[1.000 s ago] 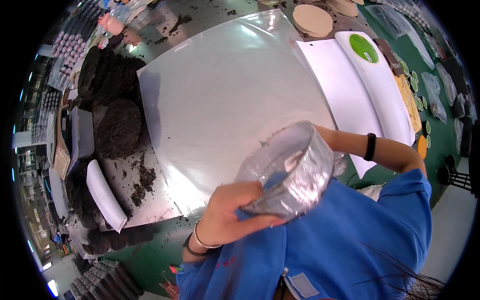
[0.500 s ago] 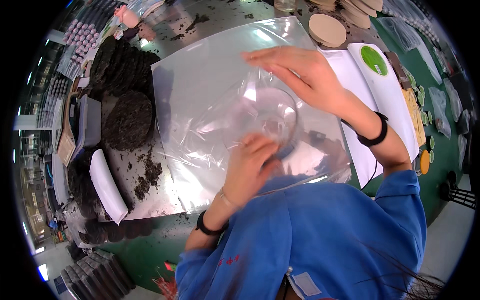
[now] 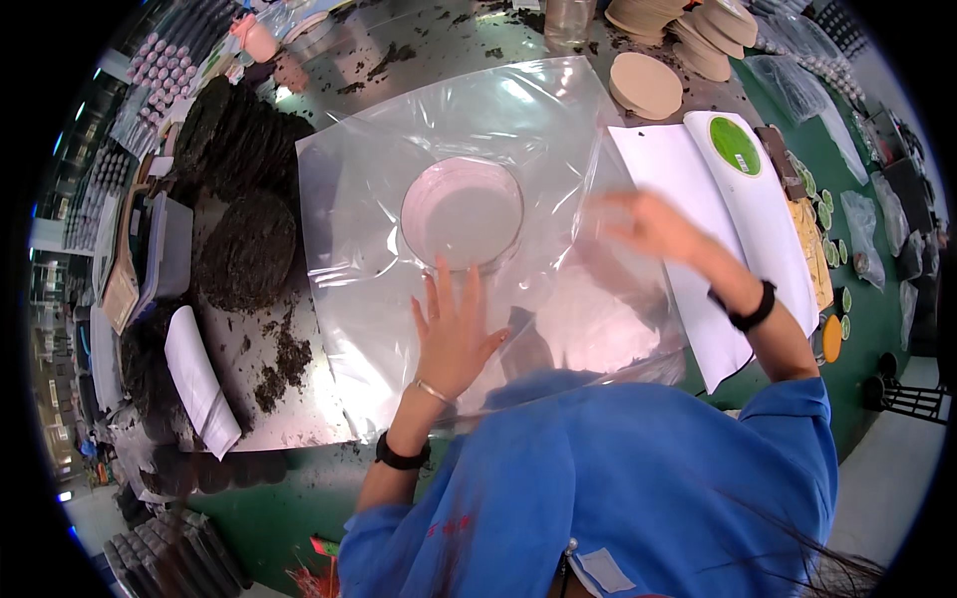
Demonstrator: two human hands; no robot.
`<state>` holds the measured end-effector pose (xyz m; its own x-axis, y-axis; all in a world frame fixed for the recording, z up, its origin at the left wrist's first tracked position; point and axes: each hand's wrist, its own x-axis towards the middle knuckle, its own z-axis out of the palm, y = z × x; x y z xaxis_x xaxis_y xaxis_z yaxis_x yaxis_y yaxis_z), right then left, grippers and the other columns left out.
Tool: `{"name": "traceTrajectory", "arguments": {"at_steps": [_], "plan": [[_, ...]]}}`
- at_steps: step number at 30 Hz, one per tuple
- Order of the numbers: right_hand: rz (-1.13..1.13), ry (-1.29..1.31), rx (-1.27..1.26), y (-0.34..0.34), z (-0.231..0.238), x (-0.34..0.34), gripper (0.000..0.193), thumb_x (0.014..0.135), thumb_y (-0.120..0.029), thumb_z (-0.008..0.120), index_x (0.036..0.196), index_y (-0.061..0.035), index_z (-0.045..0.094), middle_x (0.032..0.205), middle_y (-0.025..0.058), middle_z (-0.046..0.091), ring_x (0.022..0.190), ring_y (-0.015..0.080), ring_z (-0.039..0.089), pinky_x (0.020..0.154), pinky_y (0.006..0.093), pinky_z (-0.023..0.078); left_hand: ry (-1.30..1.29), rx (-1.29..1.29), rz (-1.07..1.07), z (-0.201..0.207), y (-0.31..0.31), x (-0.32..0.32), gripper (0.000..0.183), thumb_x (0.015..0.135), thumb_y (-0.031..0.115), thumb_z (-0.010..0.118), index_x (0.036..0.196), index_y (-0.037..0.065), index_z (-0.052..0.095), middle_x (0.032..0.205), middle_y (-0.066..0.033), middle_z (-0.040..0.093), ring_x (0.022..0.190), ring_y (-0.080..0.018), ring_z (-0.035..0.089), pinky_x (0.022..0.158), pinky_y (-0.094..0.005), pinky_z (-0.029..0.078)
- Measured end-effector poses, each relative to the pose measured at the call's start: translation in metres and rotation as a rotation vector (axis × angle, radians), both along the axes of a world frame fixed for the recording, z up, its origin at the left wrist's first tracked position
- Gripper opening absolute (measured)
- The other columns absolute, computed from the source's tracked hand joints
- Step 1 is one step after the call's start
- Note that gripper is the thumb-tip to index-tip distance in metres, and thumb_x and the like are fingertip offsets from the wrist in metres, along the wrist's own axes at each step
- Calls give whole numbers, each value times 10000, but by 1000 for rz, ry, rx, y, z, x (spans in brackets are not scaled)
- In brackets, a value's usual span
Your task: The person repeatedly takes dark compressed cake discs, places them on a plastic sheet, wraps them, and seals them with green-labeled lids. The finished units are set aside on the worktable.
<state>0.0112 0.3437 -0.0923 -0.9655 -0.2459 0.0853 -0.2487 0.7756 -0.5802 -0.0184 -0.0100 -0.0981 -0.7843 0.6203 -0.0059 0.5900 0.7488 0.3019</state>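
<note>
A clear plastic sheet [image 3: 359, 289] lies spread over the metal tabletop in front of me. On or under it, I cannot tell which, is a round, shallow ring [image 3: 414, 204] with a pinkish, shiny inner wall. My left hand [image 3: 454, 334] lies open on the plastic, fingers spread, with the fingertips at the ring's near edge. Over the sheet's right side is my right hand [image 3: 643, 224], smeared by motion. Its fingers point left, and whether they pinch any film is not visible.
Stacked dark, earthy discs [image 3: 239, 140] and a single dark disc [image 3: 247, 249] stand at left, beside crumbs and a white roll [image 3: 199, 384]. White paper sheets [image 3: 698, 239] lie at right. Beige round discs [image 3: 646, 85] sit at the far right, near a clear container [image 3: 568, 22].
My right hand has moved right and nearer from above the ring. My left hand has spread out and shifted left. The plastic lies flatter and the ring appears farther left, more plainly seen.
</note>
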Motion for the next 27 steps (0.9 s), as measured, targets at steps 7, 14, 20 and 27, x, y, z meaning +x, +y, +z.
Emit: {"name": "traceTrajectory", "arguments": {"at_steps": [7, 14, 20, 27], "plan": [[-579, 265, 711, 201, -54, -98, 487, 848, -208, 762, 1241, -1, 563, 1220, 211, 643, 1083, 409, 656, 917, 484, 547, 271, 332, 144, 2, -66, -122, 730, 863, 246, 777, 1500, 59, 474, 1599, -246, 363, 1514, -454, 278, 1229, -589, 208], [-449, 201, 452, 209, -21, -103, 192, 849, -169, 755, 972, -93, 628, 966, 95, 665, 928, 335, 676, 758, 451, 522, 428, -176, 491, -30, -179, -218, 714, 907, 318, 761, 1521, 114, 459, 1572, -220, 417, 1461, -447, 375, 1182, -561, 333], [-339, 890, 366, 61, 16, -101, 155, 842, -86, 724, 996, -77, 704, 1026, 107, 707, 916, 328, 674, 761, 415, 540, 401, 132, 390, -35, -224, -240, 460, 1011, 180, 596, 1450, 60, 535, 1489, -224, 521, 1354, -432, 503, 1123, -467, 429], [111, 778, 232, -117, -10, -63, 116, 813, -147, 729, 858, -53, 678, 872, 52, 648, 866, 263, 624, 769, 377, 515, 669, 639, 322, 39, -73, -165, 457, 1014, 75, 552, 1463, -1, 522, 1458, -186, 554, 1329, -368, 532, 1141, -418, 406]]}}
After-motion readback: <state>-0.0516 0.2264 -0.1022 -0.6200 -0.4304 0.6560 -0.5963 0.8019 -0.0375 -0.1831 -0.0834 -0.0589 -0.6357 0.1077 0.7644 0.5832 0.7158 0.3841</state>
